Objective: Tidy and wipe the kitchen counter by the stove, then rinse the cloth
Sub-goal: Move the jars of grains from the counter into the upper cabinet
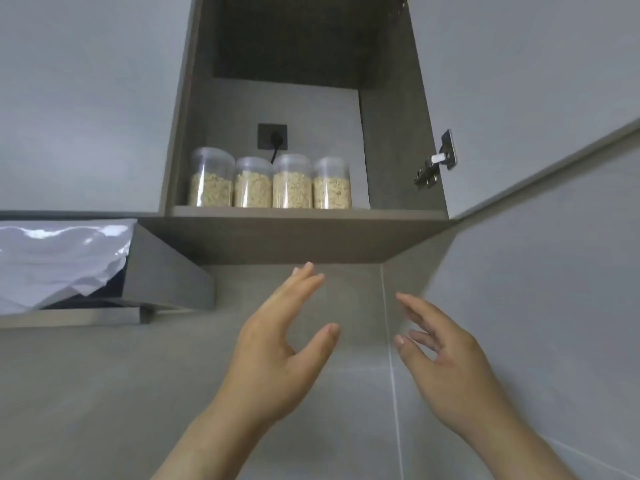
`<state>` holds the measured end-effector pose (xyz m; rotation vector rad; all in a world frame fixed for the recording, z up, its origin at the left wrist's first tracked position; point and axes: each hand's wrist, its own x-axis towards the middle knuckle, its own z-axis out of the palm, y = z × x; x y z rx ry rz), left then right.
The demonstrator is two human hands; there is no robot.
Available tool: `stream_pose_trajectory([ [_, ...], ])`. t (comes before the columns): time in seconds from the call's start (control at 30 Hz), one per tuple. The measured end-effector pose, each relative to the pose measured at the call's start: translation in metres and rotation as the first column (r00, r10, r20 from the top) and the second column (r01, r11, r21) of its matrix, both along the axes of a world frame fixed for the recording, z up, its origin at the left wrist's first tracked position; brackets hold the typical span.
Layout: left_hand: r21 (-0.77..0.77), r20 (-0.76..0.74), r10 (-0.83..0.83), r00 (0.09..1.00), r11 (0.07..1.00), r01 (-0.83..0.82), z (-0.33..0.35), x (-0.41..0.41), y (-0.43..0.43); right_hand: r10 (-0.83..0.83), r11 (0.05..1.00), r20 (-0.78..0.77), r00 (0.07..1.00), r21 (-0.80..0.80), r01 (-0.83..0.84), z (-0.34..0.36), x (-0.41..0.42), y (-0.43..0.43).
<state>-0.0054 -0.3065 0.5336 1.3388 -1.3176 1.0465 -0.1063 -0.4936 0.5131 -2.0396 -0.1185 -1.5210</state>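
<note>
I look up at an open wall cabinet (304, 216) with its bottom shelf at eye height. Several clear lidded jars of pale flakes (270, 183) stand in a row at the shelf's front edge. My left hand (277, 344) is raised below the shelf with straight fingers pointing up, holding nothing. My right hand (440, 348) is raised beside it, palm facing left, fingers relaxed and empty. Both hands are in the air in front of the grey tiled wall, apart from the jars. No cloth, counter or stove is in view.
The cabinet door (554, 98) stands open to the right, with a metal hinge (434, 164) on the cabinet's side wall. A black socket with a plug (272, 137) sits on the back wall behind the jars. The range hood (104, 271), wrapped in white film, juts out at the left.
</note>
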Motion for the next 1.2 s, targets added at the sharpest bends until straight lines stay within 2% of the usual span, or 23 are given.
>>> stream_pose_trajectory([
  [0.13,0.058,-0.128,-0.057,0.990,0.996,0.065,-0.070,0.013,-0.013,0.052,0.983,-0.091,0.994,0.179,-0.035,-0.088,-0.005,-0.009],
  [0.23,0.170,-0.263,-0.076,0.962,0.978,0.124,-0.123,0.024,-0.023,0.049,0.967,-0.216,0.975,0.255,0.008,-0.150,-0.008,-0.014],
  [0.4,0.220,-0.540,-0.103,0.836,0.941,0.258,-0.201,0.032,-0.033,0.031,0.917,-0.374,0.927,0.380,0.123,-0.233,-0.021,-0.022],
  [0.6,0.450,-0.655,0.101,0.749,0.848,0.279,-0.285,0.038,-0.039,0.082,0.843,-0.510,0.856,0.493,0.213,-0.316,-0.031,-0.022],
  [0.77,0.522,-0.754,0.241,0.612,0.784,0.335,-0.354,0.046,-0.035,0.137,0.791,-0.624,0.770,0.537,0.294,-0.385,-0.033,-0.014],
  [0.83,0.545,-0.775,0.283,0.565,0.751,0.373,-0.384,0.044,-0.031,0.135,0.784,-0.684,0.717,0.516,0.345,-0.412,-0.037,-0.014],
  [0.97,0.551,-0.824,0.353,0.443,0.683,0.480,-0.446,0.034,-0.031,0.094,0.806,-0.840,0.534,0.379,0.454,-0.467,-0.049,-0.016],
  [1.1,0.609,-0.793,0.425,0.436,0.566,0.555,-0.494,0.018,-0.035,0.023,0.858,-0.954,0.300,0.174,0.484,-0.502,-0.064,-0.015],
  [1.13,0.618,-0.786,0.443,0.432,0.539,0.572,-0.503,0.013,-0.037,0.004,0.865,-0.966,0.259,0.133,0.483,-0.510,-0.067,-0.014],
  [1.2,0.623,-0.778,0.473,0.414,0.495,0.605,-0.520,0.003,-0.041,-0.002,0.859,-0.973,0.232,0.117,0.499,-0.529,-0.071,-0.016],
])
